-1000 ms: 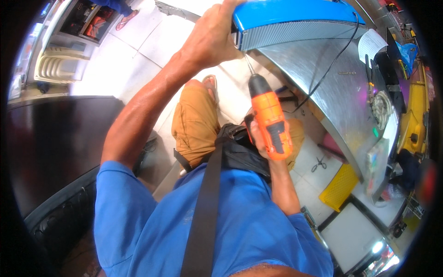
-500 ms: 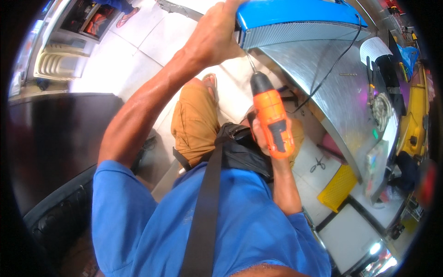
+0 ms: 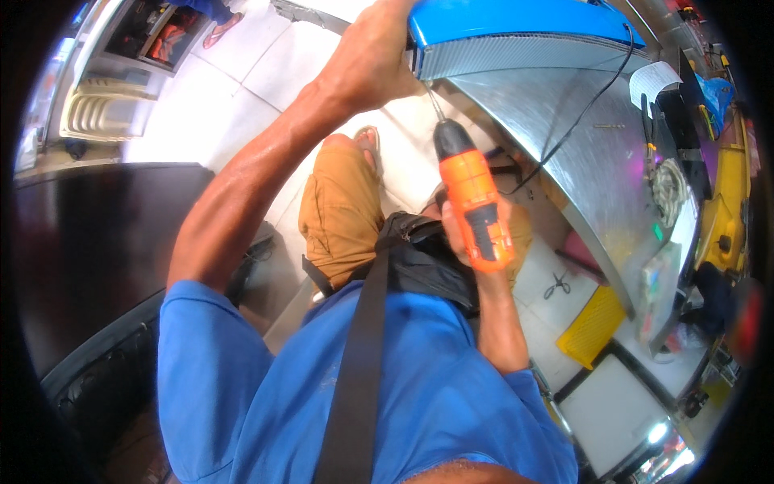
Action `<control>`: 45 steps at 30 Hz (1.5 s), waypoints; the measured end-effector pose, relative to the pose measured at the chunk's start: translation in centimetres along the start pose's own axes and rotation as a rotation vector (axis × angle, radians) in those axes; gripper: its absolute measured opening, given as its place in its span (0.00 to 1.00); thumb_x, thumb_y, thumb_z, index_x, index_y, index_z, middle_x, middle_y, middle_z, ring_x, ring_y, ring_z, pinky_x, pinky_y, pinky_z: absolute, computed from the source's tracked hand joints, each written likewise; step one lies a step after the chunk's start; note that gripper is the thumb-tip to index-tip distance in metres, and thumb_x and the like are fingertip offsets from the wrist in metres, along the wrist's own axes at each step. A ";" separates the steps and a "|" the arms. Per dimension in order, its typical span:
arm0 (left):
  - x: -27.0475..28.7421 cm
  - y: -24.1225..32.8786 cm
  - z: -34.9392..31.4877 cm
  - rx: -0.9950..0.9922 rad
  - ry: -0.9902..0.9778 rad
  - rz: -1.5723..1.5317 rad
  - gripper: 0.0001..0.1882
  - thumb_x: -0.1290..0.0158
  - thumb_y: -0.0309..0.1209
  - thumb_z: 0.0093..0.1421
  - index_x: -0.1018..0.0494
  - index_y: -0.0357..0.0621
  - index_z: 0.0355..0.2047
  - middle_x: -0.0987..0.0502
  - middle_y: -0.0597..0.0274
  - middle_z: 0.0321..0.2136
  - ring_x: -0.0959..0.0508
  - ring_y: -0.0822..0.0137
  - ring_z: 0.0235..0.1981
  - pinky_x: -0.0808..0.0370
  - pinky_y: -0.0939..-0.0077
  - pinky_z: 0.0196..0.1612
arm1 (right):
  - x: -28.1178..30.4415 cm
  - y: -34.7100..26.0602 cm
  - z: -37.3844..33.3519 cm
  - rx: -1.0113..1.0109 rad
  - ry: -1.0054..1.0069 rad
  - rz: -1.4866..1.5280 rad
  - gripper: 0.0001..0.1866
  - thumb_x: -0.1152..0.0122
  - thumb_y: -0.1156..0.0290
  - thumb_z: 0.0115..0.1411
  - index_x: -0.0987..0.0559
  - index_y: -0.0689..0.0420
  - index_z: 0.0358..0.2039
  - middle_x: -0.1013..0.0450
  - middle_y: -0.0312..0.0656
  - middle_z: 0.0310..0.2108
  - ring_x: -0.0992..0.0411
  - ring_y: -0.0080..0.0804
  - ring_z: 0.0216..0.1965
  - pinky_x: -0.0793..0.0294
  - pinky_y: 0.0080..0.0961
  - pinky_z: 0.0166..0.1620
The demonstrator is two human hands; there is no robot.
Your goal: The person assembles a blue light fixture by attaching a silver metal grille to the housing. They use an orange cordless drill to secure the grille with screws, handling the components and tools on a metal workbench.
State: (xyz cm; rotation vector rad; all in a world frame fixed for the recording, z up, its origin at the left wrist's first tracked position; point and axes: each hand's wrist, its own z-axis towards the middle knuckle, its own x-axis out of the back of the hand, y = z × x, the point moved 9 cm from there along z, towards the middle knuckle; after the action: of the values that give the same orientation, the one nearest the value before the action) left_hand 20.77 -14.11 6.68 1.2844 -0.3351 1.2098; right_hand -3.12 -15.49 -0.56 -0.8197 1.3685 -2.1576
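Observation:
My right hand (image 3: 457,230) is wrapped around an orange and black power drill (image 3: 470,185), held upright with its chuck pointing away from me. A thin metal bit (image 3: 435,102) runs from the chuck up to the near left corner of a blue casing (image 3: 500,22) with a ridged silver side. Whether the tip touches the casing I cannot tell. My left hand (image 3: 379,60) grips the casing's left end; its fingertips are partly hidden behind the edge and cut by the frame. A black cable (image 3: 592,105) hangs from the casing's right end.
The casing rests over a metal-topped table (image 3: 556,121). On its right lie a loose drill bit (image 3: 609,126), pliers (image 3: 647,129) and a coil of cord (image 3: 667,189). Scissors (image 3: 556,285) and a yellow basket (image 3: 595,327) are lower right. A dark cabinet (image 3: 97,242) stands left.
The drill has shifted slightly up and to the left, with my right hand still around it. My left hand and the casing have moved very little.

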 end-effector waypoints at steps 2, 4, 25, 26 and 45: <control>0.0 0.1 0.0 -0.007 0.009 0.035 0.54 0.26 0.34 0.41 0.42 0.31 0.66 0.29 0.31 0.55 0.27 0.36 0.59 0.28 0.53 0.60 | 0.1 -0.2 -0.3 0.020 0.036 0.004 0.18 0.27 0.74 0.51 0.19 0.64 0.43 0.21 0.40 0.31 0.23 0.25 0.29 0.24 0.24 0.35; 0.0 0.1 0.0 -0.007 0.009 0.032 0.54 0.26 0.34 0.41 0.42 0.31 0.66 0.29 0.31 0.56 0.28 0.36 0.59 0.28 0.53 0.60 | 0.1 0.0 -0.5 0.000 0.040 0.008 0.17 0.27 0.76 0.51 0.19 0.64 0.43 0.21 0.39 0.30 0.23 0.23 0.29 0.24 0.23 0.35; -0.2 -0.1 0.2 0.026 -0.006 -0.014 0.50 0.29 0.35 0.47 0.42 0.31 0.66 0.29 0.30 0.56 0.27 0.36 0.58 0.28 0.52 0.60 | -0.5 1.9 0.6 -0.192 -0.121 0.001 0.07 0.33 0.80 0.53 0.22 0.63 0.33 0.26 0.39 0.25 0.27 0.25 0.28 0.29 0.26 0.33; -0.2 -0.1 0.3 0.012 0.003 -0.019 0.49 0.29 0.35 0.48 0.43 0.31 0.66 0.29 0.30 0.56 0.27 0.36 0.58 0.28 0.52 0.60 | -0.5 2.0 0.6 -0.201 -0.115 0.013 0.07 0.33 0.80 0.53 0.22 0.64 0.32 0.26 0.39 0.25 0.27 0.25 0.28 0.29 0.26 0.33; 2.6 2.4 3.5 -0.116 -0.073 0.184 0.59 0.26 0.53 0.43 0.40 0.40 0.69 0.30 0.37 0.61 0.29 0.42 0.63 0.31 0.53 0.66 | 15.5 -10.5 -0.7 -0.037 0.019 -0.662 0.18 0.28 0.74 0.51 0.18 0.60 0.44 0.19 0.45 0.35 0.18 0.39 0.35 0.22 0.30 0.40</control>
State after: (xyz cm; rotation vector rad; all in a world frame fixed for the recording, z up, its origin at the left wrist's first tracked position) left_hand 21.24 -16.27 11.16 1.2185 -0.5792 1.2804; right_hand -15.37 -20.87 12.55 -1.4259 1.2635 -2.6218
